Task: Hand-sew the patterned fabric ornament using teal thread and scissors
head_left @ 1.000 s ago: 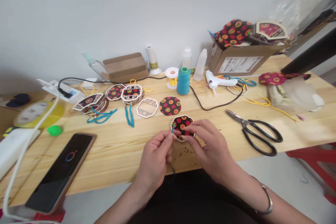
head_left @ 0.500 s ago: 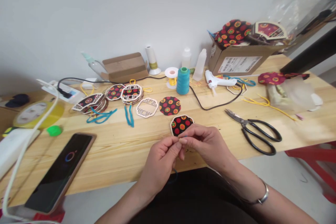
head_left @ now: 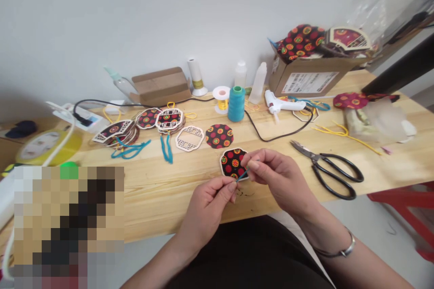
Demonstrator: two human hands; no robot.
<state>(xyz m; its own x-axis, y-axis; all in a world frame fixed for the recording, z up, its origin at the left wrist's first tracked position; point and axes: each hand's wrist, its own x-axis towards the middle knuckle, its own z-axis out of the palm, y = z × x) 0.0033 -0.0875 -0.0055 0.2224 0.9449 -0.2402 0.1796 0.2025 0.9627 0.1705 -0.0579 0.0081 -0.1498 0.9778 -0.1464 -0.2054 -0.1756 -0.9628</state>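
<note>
A short length of teal thread point(head_left: 242, 175) is stretched between my two hands. My left hand point(head_left: 212, 198) pinches its lower end. My right hand point(head_left: 276, 176) pinches the upper end, thumb against forefinger. Just behind the fingers lies a wooden-rimmed piece covered in dark floral fabric point(head_left: 232, 162), partly hidden by my right hand. Beyond it are a loose fabric-covered disc point(head_left: 219, 136) and a pale openwork wooden frame point(head_left: 190, 138), both flat on the table. The teal thread spool point(head_left: 236, 104) stands upright farther back.
Black-handled scissors point(head_left: 327, 167) lie to the right, near a white glue gun point(head_left: 283, 104) with its black cord. Finished ornaments with teal tassels point(head_left: 169, 119) lie at left. A cardboard box of fabric pieces point(head_left: 305, 76) stands at back right. The lower left corner is pixelated.
My right hand has moved away from my left, up and to the right, drawing the teal thread into view between them. My left hand has hardly moved.
</note>
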